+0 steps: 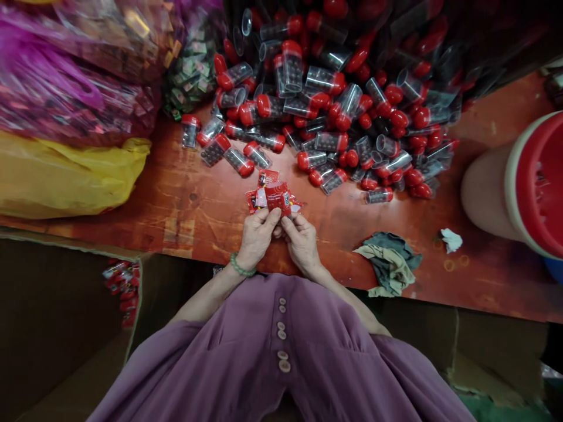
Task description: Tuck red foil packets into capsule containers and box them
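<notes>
Between my hands is a small red printed packet (278,197), pinched at its lower edge. My left hand (258,235), with a green bead bracelet (241,266) at the wrist, closes thumb and fingers on its left side. On the right side, the thumb and fingers of my right hand (302,241) grip it too. Just beyond and under it lie a few more red packets (268,177) on the reddish wooden table (211,205). Farther back spreads a heap of clear tubes with red caps (332,142), with dark beads inside many of them.
Bulging bags, one purple (65,88) and one yellow (70,176), stand at the left. At the right are a crumpled cloth (389,261), a white scrap (451,240) and a red-rimmed bucket (492,181). Below the left edge, a cardboard box (65,316) holds red packets.
</notes>
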Action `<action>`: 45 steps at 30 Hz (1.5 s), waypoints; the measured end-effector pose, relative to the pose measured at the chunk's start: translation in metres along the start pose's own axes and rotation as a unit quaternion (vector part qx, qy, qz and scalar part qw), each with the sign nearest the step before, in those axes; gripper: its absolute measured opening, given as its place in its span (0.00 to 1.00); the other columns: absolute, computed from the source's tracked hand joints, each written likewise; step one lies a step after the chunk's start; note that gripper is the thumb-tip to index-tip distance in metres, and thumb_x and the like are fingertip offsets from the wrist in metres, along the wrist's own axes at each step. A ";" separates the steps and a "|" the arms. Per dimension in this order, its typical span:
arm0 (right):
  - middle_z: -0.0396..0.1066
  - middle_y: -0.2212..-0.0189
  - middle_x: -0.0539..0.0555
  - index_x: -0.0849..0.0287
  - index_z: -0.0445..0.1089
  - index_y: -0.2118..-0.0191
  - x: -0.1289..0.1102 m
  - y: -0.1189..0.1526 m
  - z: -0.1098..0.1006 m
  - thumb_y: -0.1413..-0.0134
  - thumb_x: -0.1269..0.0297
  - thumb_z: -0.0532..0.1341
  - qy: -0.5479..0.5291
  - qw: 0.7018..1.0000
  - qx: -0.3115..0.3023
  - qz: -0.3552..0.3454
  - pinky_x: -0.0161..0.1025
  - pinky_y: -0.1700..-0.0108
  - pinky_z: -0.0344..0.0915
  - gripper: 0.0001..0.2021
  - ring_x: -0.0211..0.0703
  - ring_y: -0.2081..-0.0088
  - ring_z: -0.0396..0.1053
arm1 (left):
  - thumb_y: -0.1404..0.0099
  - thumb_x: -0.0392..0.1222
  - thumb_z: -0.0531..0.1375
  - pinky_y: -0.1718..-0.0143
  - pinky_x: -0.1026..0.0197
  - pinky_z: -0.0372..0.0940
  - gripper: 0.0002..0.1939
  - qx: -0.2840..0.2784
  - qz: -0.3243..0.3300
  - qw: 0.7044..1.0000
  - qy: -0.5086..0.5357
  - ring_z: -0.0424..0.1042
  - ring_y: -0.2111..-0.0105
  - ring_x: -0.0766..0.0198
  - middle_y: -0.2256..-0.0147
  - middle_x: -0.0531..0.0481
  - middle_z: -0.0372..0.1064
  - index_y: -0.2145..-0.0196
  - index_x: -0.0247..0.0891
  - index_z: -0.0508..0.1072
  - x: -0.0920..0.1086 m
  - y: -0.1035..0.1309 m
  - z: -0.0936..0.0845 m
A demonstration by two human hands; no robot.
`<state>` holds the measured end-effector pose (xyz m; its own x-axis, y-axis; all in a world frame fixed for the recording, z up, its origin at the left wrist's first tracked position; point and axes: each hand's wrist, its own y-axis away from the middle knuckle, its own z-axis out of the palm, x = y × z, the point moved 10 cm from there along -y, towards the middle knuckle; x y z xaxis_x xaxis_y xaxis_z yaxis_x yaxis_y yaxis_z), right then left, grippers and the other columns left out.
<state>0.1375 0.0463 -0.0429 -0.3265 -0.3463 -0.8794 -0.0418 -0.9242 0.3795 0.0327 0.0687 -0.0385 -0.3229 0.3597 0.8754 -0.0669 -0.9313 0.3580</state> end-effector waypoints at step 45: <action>0.75 0.78 0.45 0.55 0.63 0.73 -0.020 -0.004 -0.022 0.65 0.53 0.77 0.038 0.999 -0.012 -0.014 0.35 0.77 0.73 0.22 0.37 0.80 0.72 | 0.47 0.48 0.72 0.64 0.61 0.69 0.13 -0.112 -0.068 0.991 0.035 0.74 0.70 0.63 0.69 0.48 0.79 0.68 0.36 0.83 -0.008 0.003 0.016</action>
<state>0.1647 0.0535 -0.0330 -0.2522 -0.3303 -0.9096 -0.0274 -0.9371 0.3479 0.0503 0.0638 -0.0397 -0.3604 0.4846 0.7970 -0.3188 -0.8670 0.3830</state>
